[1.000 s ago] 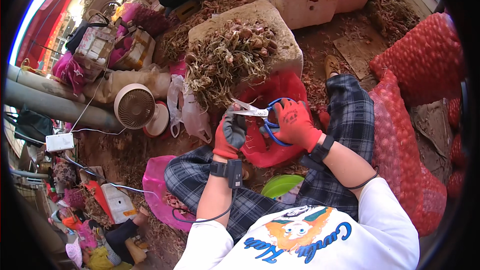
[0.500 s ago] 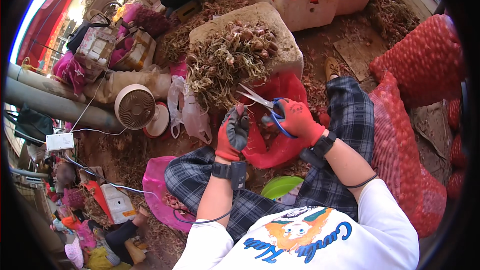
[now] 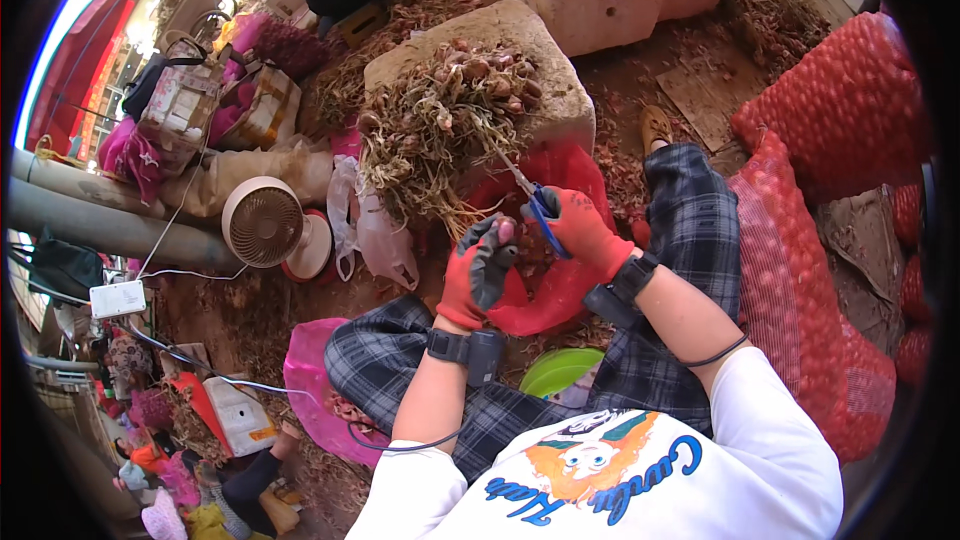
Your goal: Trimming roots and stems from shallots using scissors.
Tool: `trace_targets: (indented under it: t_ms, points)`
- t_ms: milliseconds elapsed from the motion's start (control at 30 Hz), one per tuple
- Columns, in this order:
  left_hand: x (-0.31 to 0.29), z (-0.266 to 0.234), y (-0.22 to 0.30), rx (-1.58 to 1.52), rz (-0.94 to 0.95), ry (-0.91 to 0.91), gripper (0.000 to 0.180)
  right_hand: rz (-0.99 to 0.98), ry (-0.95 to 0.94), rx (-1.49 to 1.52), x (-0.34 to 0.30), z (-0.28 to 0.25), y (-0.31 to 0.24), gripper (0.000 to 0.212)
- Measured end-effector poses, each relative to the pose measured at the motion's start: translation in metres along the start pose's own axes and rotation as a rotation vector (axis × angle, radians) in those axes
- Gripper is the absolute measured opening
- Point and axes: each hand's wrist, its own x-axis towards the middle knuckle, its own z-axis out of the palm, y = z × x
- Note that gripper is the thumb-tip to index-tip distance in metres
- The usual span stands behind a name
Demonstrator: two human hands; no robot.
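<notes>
We pinch a bulb (image 3: 506, 231) left, scissors (image 3: 544, 216) right.
Our left hand (image 3: 482, 268) closes on the bulb; our right hand (image 3: 588, 227) clamps the scissors; with the blades (image 3: 518, 177) so near, a slip could nick the left hand; a red sack (image 3: 835, 105) bulges with bulbs (image 3: 850, 70); a red bag (image 3: 562, 302) lies below, its contents hard to tell.

Bulbs (image 3: 455, 115) lie on a block (image 3: 568, 90), a fan (image 3: 262, 222) left, sacks (image 3: 835, 105) right.
</notes>
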Motion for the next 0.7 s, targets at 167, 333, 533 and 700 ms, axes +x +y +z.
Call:
trace_targets:
  t_ms: [167, 333, 533, 700]
  points:
    - [0.005, -0.012, 0.013, -0.145, 0.028, -0.091, 0.022, -0.155, -0.122, -0.131, -0.01, -0.017, -0.013, 0.055]
    - [0.002, -0.011, 0.03, -0.179, 0.142, -0.038, 0.02, -0.186, -0.126, -0.247, -0.02, -0.021, -0.013, 0.054]
    - [0.002, -0.016, 0.03, -0.234, 0.082, -0.156, 0.024, -0.175, -0.141, -0.428, -0.03, -0.012, -0.018, 0.039]
    - [0.0, -0.016, 0.031, -0.115, 0.231, -0.037, 0.023, -0.105, -0.152, -0.684, -0.022, -0.02, -0.012, 0.043]
